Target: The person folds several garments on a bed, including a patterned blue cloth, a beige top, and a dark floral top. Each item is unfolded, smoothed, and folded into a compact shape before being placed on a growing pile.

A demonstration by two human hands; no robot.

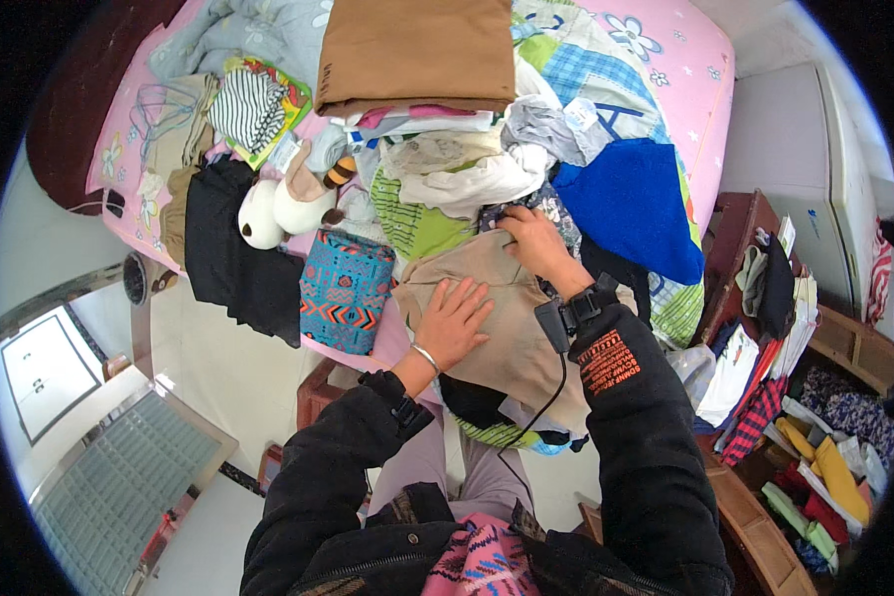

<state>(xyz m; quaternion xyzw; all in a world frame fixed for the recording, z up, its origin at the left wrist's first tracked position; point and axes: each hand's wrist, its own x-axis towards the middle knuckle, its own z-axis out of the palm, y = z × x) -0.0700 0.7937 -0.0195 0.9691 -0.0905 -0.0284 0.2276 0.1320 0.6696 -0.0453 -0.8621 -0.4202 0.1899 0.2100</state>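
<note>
A beige garment (512, 328) lies spread before me at the near edge of the bed. My left hand (454, 320) rests flat on it, fingers spread. At the garment's far edge my right hand (541, 243) has its fingers bent together on the fabric; the fingertips are partly hidden. Just beyond that hand is a dark floral cloth (558, 214). A blue cloth (631, 204) lies to the right. Green and white patterned cloth (417, 221) and a crumpled cream garment (477, 179) are heaped behind. A folded blue patterned cloth (346, 293) sits left of my left hand.
A large folded brown cloth (417, 55) lies at the far side. Black trousers (223, 238) and a white plush toy (286, 206) are on the left. Open wooden drawers (755, 507) full of clothes stand at right. A cable (541, 412) hangs from my right wrist.
</note>
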